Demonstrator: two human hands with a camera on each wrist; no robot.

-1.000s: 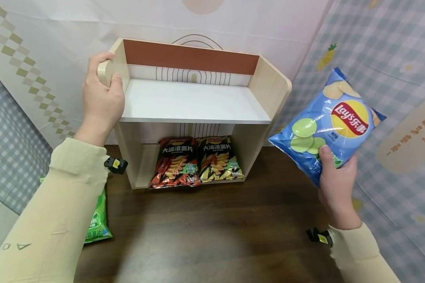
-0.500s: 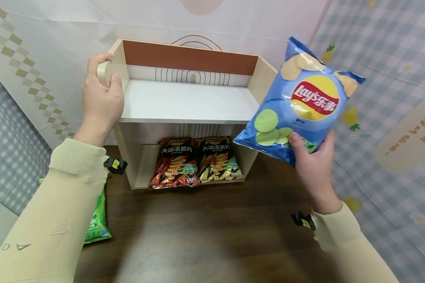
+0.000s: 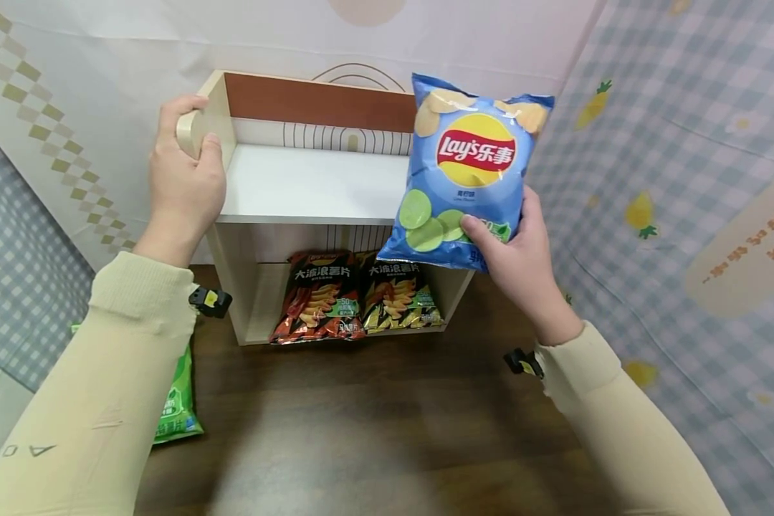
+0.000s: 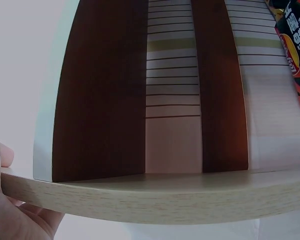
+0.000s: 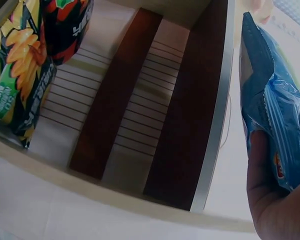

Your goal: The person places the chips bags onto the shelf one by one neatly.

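Observation:
In the head view my left hand (image 3: 187, 172) grips the left side panel of a two-tier wooden shelf (image 3: 309, 183), thumb on the inner face. The left wrist view shows that panel's edge (image 4: 155, 202) between the fingers. My right hand (image 3: 522, 258) holds a blue Lay's chip bag (image 3: 471, 172) by its lower right part, thumb on the printed front. The bag stands nearly upright before the right half of the upper tier and hides the right side panel's upper part. In the right wrist view the bag's crinkled back (image 5: 280, 115) faces the camera.
On the lower tier, a black-and-red chip bag (image 3: 322, 294) leans beside a black-and-yellow one (image 3: 400, 294). A green bag (image 3: 179, 408) lies on the dark wooden table (image 3: 361, 430), partly behind my left sleeve. Patterned cloth (image 3: 658, 179) hangs behind and at the right.
My right hand has carried the blue chip bag leftward from the right side to in front of the shelf, turning it more upright. The left hand has stayed on the side panel.

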